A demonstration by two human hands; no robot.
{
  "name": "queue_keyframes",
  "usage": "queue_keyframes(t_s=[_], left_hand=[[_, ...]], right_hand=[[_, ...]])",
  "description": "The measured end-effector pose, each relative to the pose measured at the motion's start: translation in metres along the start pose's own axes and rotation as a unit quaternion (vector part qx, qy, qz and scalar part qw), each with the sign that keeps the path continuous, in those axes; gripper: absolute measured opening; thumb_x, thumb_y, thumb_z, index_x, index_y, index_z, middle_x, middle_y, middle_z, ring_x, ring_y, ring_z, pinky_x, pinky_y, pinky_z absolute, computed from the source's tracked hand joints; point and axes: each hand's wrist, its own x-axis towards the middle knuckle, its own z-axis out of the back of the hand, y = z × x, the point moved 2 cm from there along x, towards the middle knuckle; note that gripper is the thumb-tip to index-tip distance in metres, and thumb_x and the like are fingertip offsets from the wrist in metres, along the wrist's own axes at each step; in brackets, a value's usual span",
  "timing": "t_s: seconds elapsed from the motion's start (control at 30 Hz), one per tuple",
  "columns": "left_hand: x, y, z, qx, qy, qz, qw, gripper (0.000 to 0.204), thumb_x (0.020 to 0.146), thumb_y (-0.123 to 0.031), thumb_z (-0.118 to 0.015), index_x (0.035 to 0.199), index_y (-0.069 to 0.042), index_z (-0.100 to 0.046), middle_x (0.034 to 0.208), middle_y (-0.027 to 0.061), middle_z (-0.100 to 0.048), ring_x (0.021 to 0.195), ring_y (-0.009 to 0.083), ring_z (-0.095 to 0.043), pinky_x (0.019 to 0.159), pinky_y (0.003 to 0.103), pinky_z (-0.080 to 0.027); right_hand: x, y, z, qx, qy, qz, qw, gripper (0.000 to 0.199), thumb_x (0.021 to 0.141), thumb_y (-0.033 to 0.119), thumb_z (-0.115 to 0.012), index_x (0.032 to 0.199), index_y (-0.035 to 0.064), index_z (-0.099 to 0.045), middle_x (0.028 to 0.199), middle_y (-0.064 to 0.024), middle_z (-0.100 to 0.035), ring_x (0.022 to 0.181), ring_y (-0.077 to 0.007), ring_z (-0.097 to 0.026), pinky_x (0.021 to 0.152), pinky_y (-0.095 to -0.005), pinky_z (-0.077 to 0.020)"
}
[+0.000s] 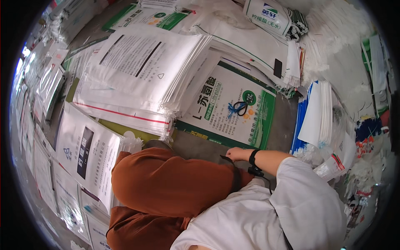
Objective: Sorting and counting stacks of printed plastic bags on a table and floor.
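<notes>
A: What is the right hand (238, 153) on?

B: It rests at the knee of the rust-brown trousers (166, 183), fingers curled on a dark strap (228, 160); whether it truly grips cannot be told. The left hand is out of view.

A: The step?

B: Seemingly a pause among sacks. The scissors (239, 108) lie apart on the green-and-white sack (233, 104); reaching them means leaning forward. The flat sack stack (137, 71) looks empty.
</notes>
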Motion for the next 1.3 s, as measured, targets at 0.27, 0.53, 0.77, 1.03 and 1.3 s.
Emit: queue_keyframes(t_s=[0.27,0.53,0.77,1.03,1.3], left_hand=[[0.046,-0.053,0.01,0.001,0.01,-0.03,1.0,0.058,0.09,-0.038,-0.068,0.138,-0.008,-0.057,0.131,0.0243,-0.062,0.121,0.0435,-0.058,0.103,0.049,-0.046],[0.066,-0.089,0.012,-0.019,0.015,-0.043,0.999,0.057,0.09,-0.038,-0.067,0.137,-0.007,-0.058,0.129,0.0242,-0.063,0.12,0.0432,-0.059,0.102,0.049,-0.047],[0.06,-0.103,0.015,-0.051,0.014,-0.034,0.998,0.056,0.091,-0.039,-0.067,0.136,-0.007,-0.059,0.128,0.024,-0.064,0.119,0.0429,-0.059,0.101,0.049,-0.047],[0.057,-0.113,0.01,-0.101,0.023,-0.026,0.994,0.055,0.091,-0.039,-0.066,0.135,-0.007,-0.06,0.126,0.0239,-0.065,0.117,0.0427,-0.06,0.1,0.048,-0.048],[0.085,-0.127,0.002,-0.142,0.059,-0.048,0.987,0.054,0.092,-0.04,-0.065,0.134,-0.006,-0.061,0.125,0.0237,-0.066,0.116,0.0424,-0.061,0.099,0.048,-0.048]], right_hand=[[0.014,0.01,0.02,0.118,-0.064,0.061,0.989,0.032,0.096,0.029,-0.058,0.112,0.0042,-0.071,0.091,-0.0071,-0.074,0.072,-0.0175,-0.071,0.072,-0.0347,-0.0562],[0.012,0.032,0.031,0.18,-0.097,0.114,0.972,0.031,0.094,0.028,-0.056,0.099,0.0034,-0.074,0.081,-0.0075,-0.073,0.07,-0.0199,-0.071,0.068,-0.0374,-0.0556],[-0.009,0.096,0.04,0.133,-0.077,0.212,0.965,0.033,0.094,0.03,-0.055,0.108,0.0053,-0.073,0.086,-0.0086,-0.074,0.07,-0.0211,-0.071,0.07,-0.0379,-0.0555],[-0.108,0.25,0.102,-0.029,-0.241,0.473,0.847,0.032,0.096,0.029,-0.052,0.109,0.0045,-0.069,0.107,-0.0195,-0.07,0.103,-0.0386,-0.065,0.09,-0.0475,-0.0512],[-0.205,0.368,0.099,-0.006,-0.299,0.674,0.675,0.018,0.092,0.016,-0.063,0.105,0.0046,-0.07,0.106,-0.014,-0.068,0.106,-0.0336,-0.063,0.095,-0.0441,-0.049]])
